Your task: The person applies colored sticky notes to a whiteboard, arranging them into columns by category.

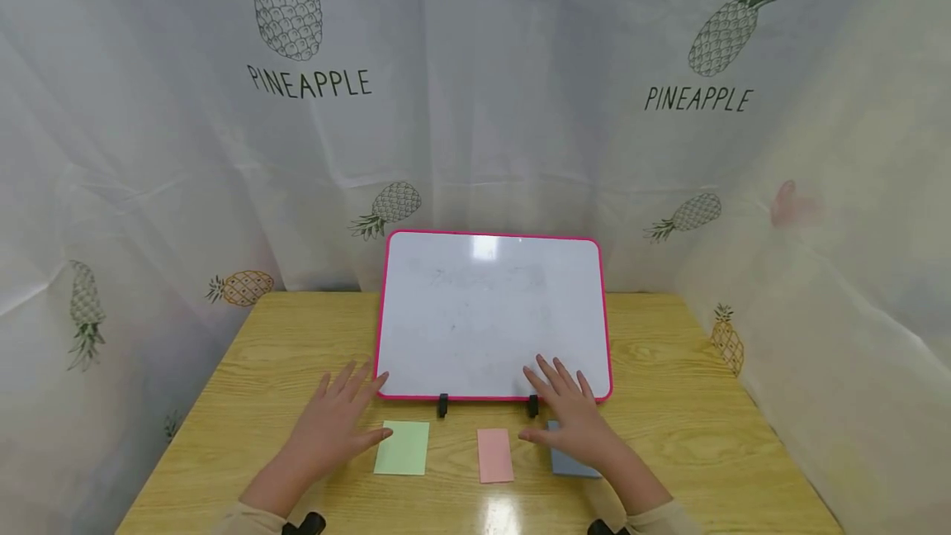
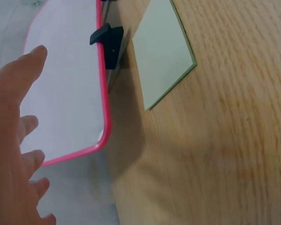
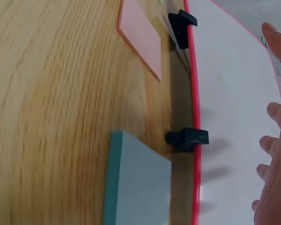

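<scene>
Whiteboard [image 1: 490,316] propped landscape, long axis left-right, both hands [image 1: 334,419] [image 1: 572,419] spread flat, holding nothing.

One whiteboard [image 1: 494,312] with a pink frame stands at frame centre on two black clips [image 1: 442,405]. Below it lie three sticky-note pads: one green [image 1: 403,447], one pink [image 1: 494,455], one blue [image 1: 568,461]. Two hands [image 1: 330,423] show at the bottom of the frame.

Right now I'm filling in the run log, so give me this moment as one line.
left hand: open, beside green sticky pad | right hand: open, over blue sticky pad | pink sticky pad: untouched | whiteboard: blank, propped
</scene>
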The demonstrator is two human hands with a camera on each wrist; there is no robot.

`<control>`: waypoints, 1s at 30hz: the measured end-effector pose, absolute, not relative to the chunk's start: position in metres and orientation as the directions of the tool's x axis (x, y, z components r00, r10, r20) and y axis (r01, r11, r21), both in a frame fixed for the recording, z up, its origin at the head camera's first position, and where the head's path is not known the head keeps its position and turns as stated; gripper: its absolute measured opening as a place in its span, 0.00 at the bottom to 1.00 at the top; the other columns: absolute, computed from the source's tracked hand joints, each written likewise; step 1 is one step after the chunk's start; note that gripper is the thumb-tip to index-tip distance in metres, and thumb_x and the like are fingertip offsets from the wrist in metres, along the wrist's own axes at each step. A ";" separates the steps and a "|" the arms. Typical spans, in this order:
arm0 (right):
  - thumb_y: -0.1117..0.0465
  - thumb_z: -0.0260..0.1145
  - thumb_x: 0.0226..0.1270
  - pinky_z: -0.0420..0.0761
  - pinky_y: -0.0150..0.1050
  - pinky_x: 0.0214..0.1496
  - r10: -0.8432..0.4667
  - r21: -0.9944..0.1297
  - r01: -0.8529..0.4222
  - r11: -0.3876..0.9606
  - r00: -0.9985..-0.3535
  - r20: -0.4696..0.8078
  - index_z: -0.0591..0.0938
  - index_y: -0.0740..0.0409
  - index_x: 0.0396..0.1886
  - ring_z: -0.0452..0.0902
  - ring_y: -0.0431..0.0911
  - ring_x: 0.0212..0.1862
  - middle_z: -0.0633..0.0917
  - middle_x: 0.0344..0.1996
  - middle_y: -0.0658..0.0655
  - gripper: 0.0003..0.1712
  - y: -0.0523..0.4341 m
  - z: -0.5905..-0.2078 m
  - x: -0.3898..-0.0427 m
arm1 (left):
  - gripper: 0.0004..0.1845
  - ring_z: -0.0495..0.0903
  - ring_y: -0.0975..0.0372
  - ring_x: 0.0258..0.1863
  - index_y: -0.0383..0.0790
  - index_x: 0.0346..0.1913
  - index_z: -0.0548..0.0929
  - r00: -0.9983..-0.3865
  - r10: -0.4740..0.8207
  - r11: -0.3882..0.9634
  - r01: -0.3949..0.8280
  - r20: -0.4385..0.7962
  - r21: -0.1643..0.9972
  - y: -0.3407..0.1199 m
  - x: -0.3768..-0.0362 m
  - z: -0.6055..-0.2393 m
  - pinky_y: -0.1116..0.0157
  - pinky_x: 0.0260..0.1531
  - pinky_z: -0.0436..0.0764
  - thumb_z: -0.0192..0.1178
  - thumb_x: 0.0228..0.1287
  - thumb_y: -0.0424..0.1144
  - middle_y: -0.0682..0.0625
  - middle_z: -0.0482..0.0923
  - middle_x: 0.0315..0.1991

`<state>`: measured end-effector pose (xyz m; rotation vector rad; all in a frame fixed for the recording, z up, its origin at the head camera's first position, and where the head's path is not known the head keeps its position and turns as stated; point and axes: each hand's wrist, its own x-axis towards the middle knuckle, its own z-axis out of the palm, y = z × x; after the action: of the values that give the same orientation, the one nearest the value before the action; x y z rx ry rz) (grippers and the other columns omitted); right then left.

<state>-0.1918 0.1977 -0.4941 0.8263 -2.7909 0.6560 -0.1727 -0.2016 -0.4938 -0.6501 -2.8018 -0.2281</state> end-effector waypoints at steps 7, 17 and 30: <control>0.45 0.74 0.53 0.45 0.70 0.66 -0.517 -0.490 -0.604 0.629 -0.795 0.317 0.61 0.57 0.75 0.47 0.65 0.73 0.58 0.74 0.63 0.53 0.180 -0.508 -0.192 | 0.47 0.57 0.39 0.69 0.42 0.72 0.65 -0.893 0.385 0.864 0.438 0.234 0.250 -0.196 -0.170 -0.503 0.38 0.63 0.58 0.69 0.52 0.60 0.38 0.57 0.73; 0.53 0.74 0.55 0.57 0.70 0.63 -0.521 -0.740 -0.545 0.394 -0.796 0.309 0.62 0.57 0.74 0.50 0.58 0.73 0.59 0.74 0.59 0.49 0.152 -0.524 -0.186 | 0.39 0.64 0.41 0.65 0.38 0.67 0.70 -0.962 0.236 0.717 0.267 0.136 0.644 -0.186 -0.160 -0.513 0.41 0.62 0.63 0.74 0.53 0.44 0.40 0.69 0.66; 0.65 0.71 0.61 0.59 0.58 0.68 -0.573 -0.928 -0.342 0.146 -0.794 0.202 0.61 0.54 0.75 0.58 0.53 0.70 0.65 0.71 0.55 0.45 0.109 -0.540 -0.174 | 0.31 0.74 0.51 0.53 0.42 0.60 0.76 -0.991 0.129 0.500 0.086 0.024 0.862 -0.190 -0.159 -0.530 0.47 0.56 0.71 0.74 0.52 0.36 0.48 0.78 0.56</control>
<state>-0.1737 0.1089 -0.5396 1.0246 -2.5202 1.9410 -0.1593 -0.1897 -0.5304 -0.1980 -2.7579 -1.5799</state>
